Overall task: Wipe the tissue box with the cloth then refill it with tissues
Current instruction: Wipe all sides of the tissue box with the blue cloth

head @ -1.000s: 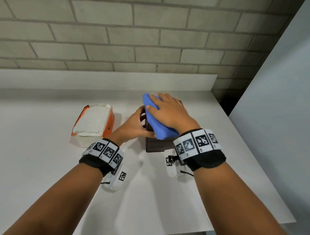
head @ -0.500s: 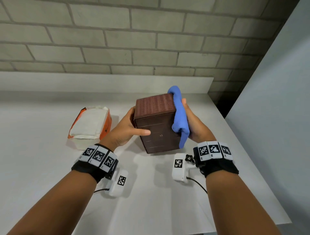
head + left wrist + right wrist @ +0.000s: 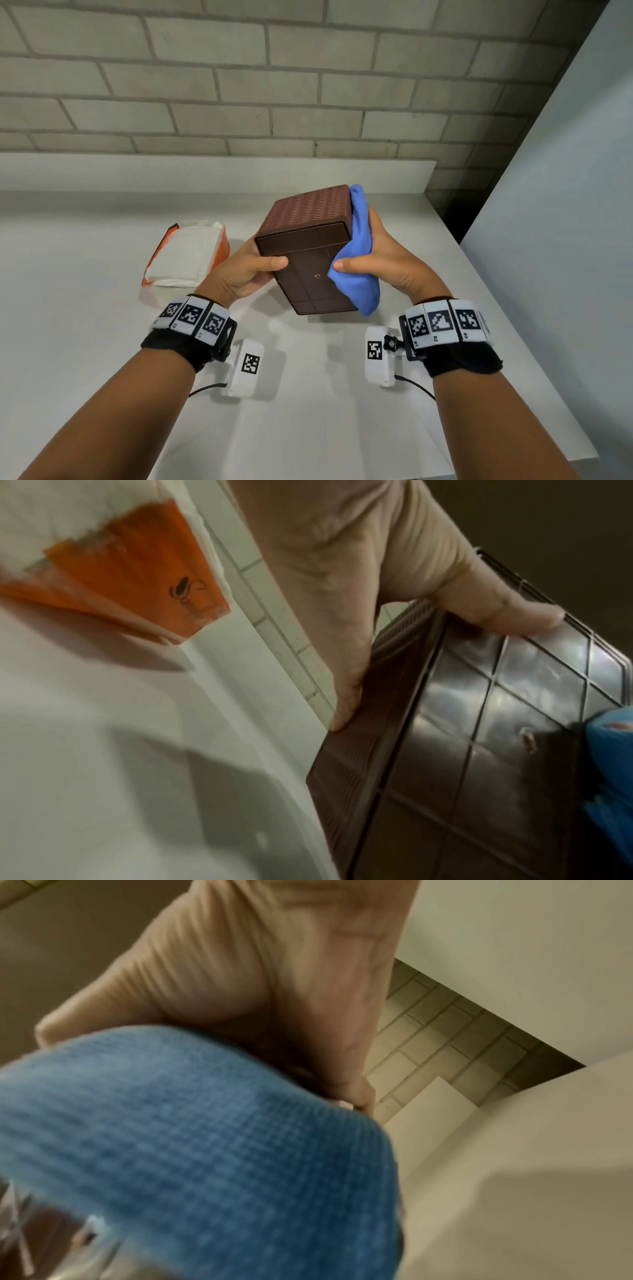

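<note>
A dark brown tissue box [image 3: 308, 253] [image 3: 496, 737] stands tilted on the white counter [image 3: 102, 342], its smooth gridded face toward me. My left hand [image 3: 246, 270] [image 3: 394, 574] grips its left side, thumb across the near face. My right hand [image 3: 380, 263] [image 3: 274, 974] holds a folded blue cloth [image 3: 359, 260] [image 3: 205, 1137] against the box's right side, thumb pinching the cloth onto the near face. The cloth's edge [image 3: 613, 777] shows blue in the left wrist view. An orange-and-white pack of tissues [image 3: 188, 253] [image 3: 113, 569] lies to the left.
A grey brick wall [image 3: 274, 85] with a low white ledge [image 3: 205, 174] runs behind the counter. A pale panel [image 3: 565, 205] rises at the right, with a dark gap [image 3: 459, 216] beside the counter's right edge.
The box has been tipped up and turned, its gridded face toward me. The right hand with the cloth moved from the top down to the right side, thumb wrapping onto the near face.
</note>
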Tool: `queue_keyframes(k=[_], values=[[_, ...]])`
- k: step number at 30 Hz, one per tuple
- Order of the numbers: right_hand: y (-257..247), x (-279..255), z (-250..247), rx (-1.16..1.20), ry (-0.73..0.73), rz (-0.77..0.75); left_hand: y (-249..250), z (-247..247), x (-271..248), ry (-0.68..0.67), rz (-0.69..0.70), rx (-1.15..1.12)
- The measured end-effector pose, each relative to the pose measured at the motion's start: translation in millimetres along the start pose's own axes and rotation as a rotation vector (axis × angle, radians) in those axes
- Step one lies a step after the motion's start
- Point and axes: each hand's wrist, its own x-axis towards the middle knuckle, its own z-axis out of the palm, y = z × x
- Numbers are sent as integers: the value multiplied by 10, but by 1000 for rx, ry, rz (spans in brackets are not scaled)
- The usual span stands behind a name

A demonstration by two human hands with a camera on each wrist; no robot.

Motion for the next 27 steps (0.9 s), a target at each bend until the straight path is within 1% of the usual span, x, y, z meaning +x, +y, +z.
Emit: queue_keyframes(k=[3,5,7,8,10,11,13,15,18,22,27], values=[[-36,-37,65,-63,80,-31,105,20,-29,-4,-27,6],[-54,-45,96,-209,126,-56,225,92,-45,-38,-50,87],[-77,-48,130,-405,183,-47,307,126,-8,11,-90,178],[-91,-52,158,-481,204,-59,332,137,25,71,-109,218],[-96,-51,224,-565,228,-115,336,125,80,169,-151,332],[-82,-41,254,-601,237,-139,335,137,97,182,-174,383],[-36,-9,298,-677,256,-168,355,217,105,199,-174,475],[-3,19,315,-722,268,-186,380,289,123,227,-201,519],[-41,19,326,-742,249,-200,382,316,109,258,-194,493],[-98,14,325,-733,208,-174,356,328,82,318,-179,430],[-132,-8,271,-749,82,-97,262,313,72,390,-146,348]])
